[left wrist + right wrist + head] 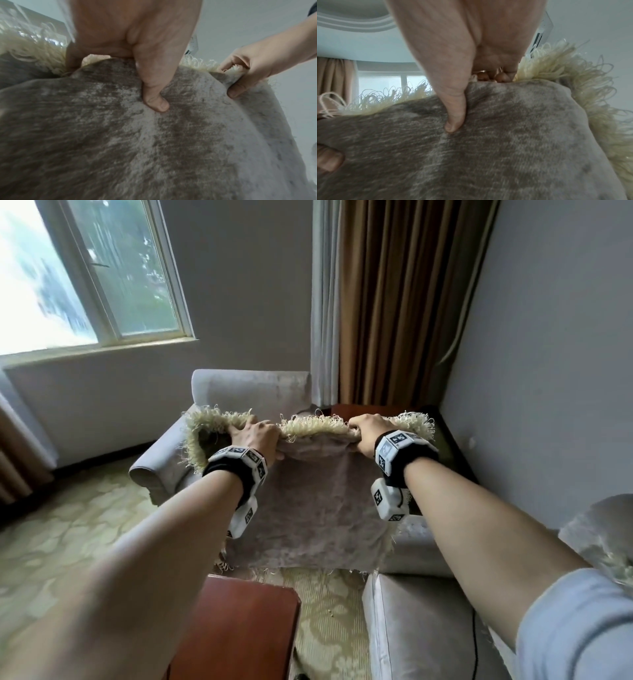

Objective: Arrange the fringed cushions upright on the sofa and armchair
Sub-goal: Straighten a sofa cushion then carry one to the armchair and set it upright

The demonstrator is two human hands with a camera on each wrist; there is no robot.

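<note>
Your left hand (255, 436) and right hand (368, 433) both grip the top edge of the fringed cushion (308, 501), held up in front of the armchair (239, 388). Wrist views show what the head view hides: each thumb pressed into the velvet face (fingers behind the fringe). Sofa (421, 621) sits lower right.

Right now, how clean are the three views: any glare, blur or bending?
Head: window blown out, walls bowed, cushion sharp enough. Left wrist: cushion weave smeared low down, left hand close and soft. Right wrist: fringe crisp, right hand fills the top.
</note>
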